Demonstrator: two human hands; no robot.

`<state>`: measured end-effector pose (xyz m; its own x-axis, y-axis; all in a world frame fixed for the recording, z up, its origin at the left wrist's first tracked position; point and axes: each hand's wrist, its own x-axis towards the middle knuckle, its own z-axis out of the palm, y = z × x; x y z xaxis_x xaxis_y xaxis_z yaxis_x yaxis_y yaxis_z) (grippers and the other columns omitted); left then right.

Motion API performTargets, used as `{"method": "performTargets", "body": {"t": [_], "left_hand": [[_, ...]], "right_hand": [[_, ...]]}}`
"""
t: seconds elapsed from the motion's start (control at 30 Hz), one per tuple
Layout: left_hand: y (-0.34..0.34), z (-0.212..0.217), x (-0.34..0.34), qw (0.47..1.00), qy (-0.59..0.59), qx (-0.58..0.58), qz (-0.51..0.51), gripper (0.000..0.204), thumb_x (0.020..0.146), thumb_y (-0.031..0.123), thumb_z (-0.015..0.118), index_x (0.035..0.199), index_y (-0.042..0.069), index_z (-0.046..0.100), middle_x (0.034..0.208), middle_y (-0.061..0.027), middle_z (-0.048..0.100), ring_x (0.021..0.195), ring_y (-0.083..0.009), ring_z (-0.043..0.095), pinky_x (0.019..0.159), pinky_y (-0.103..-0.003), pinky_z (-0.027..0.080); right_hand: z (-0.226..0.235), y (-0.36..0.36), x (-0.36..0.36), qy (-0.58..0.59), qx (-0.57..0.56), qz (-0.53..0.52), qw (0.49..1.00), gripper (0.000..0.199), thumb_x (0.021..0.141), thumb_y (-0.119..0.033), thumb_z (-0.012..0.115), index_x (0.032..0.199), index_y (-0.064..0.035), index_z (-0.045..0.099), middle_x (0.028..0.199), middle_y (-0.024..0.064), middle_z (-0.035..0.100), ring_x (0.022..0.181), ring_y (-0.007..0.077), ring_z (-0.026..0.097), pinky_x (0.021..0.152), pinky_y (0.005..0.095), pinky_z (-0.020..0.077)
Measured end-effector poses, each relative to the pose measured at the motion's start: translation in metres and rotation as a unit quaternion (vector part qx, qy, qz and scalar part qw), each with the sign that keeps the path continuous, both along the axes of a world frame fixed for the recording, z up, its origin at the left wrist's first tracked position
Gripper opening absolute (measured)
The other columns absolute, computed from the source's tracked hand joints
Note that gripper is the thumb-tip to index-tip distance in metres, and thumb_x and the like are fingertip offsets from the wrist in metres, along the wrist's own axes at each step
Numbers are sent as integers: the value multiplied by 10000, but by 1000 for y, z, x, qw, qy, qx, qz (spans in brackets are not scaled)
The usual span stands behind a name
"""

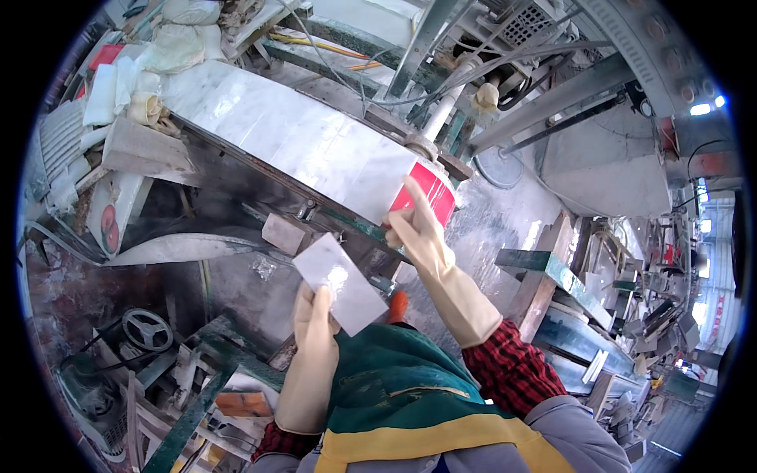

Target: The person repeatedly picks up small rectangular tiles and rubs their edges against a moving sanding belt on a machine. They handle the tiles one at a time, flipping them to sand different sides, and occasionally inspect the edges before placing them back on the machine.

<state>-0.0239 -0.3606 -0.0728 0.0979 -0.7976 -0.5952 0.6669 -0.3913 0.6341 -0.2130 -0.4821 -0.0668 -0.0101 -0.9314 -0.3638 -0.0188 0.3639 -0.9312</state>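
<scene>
Both my hands wear long cream rubber gloves. My left hand (312,315) grips a flat, rectangular grey-white tile (341,277) by its near left edge, with the thumb lying on top. The tile is tilted, and light glints off its smooth face. To the right, my right hand (418,223) is raised with its index finger stretched out and the other fingers partly bent; nothing shows in it. Behind that finger is a red panel (436,193) at the right end of a long white slab-topped bench (292,126). Whether the hand touches the panel I cannot tell.
A metal pipe (449,110) and loose cables stand beyond the bench. Bags and stone offcuts (146,146) crowd the left. A handwheel (147,329) sits at lower left among frames and scraps. Green metal framing (556,276) and piled pieces are at right.
</scene>
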Motion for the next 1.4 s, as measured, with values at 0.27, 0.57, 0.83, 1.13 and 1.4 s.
{"method": "performTargets", "body": {"t": [0.27, 0.57, 0.83, 1.13, 1.4], "left_hand": [[-39, 19, -19, 909, -285, -173, -250, 477, 935, 42, 662, 1397, 55, 545, 1022, -44, 651, 738, -75, 598, 649, -247, 496], [-32, 12, 32, 943, -274, -71, -173, 368, 1023, 157, 537, 1389, 119, 552, 772, -46, 662, 477, -36, 497, 448, -177, 428], [18, -20, 62, 954, -244, -1, -174, 388, 1027, 168, 523, 1402, 70, 511, 856, -99, 693, 508, -63, 559, 453, -193, 464], [41, -4, 84, 958, -260, -16, -122, 372, 1028, 165, 522, 1394, 96, 522, 861, -79, 696, 511, -50, 550, 464, -183, 454], [126, 22, 70, 952, -303, 42, 23, 377, 1031, 190, 526, 1393, 86, 506, 861, -69, 697, 504, -53, 539, 447, -187, 438]], "right_hand": [[40, 74, -38, 87, 60, 142, 984, 747, 878, -162, 711, 1536, -120, 360, 952, 73, 661, 865, 129, 633, 762, 278, 516], [-19, 15, -34, -1, -22, -171, 985, 749, 869, -49, 678, 1532, -16, 332, 825, -21, 547, 706, 86, 484, 638, 235, 431], [-29, 3, -31, 85, 14, -123, 989, 798, 880, -69, 670, 1551, 11, 245, 896, 19, 603, 749, 104, 533, 670, 255, 461], [-52, -3, -61, 264, -28, 0, 964, 836, 890, -243, 673, 1527, 69, 230, 970, 124, 666, 845, 188, 622, 759, 290, 509], [-12, -18, -47, 488, 12, 154, 859, 817, 890, -494, 542, 1485, 12, 303, 1135, 331, 644, 1076, 447, 641, 922, 470, 500]]}}
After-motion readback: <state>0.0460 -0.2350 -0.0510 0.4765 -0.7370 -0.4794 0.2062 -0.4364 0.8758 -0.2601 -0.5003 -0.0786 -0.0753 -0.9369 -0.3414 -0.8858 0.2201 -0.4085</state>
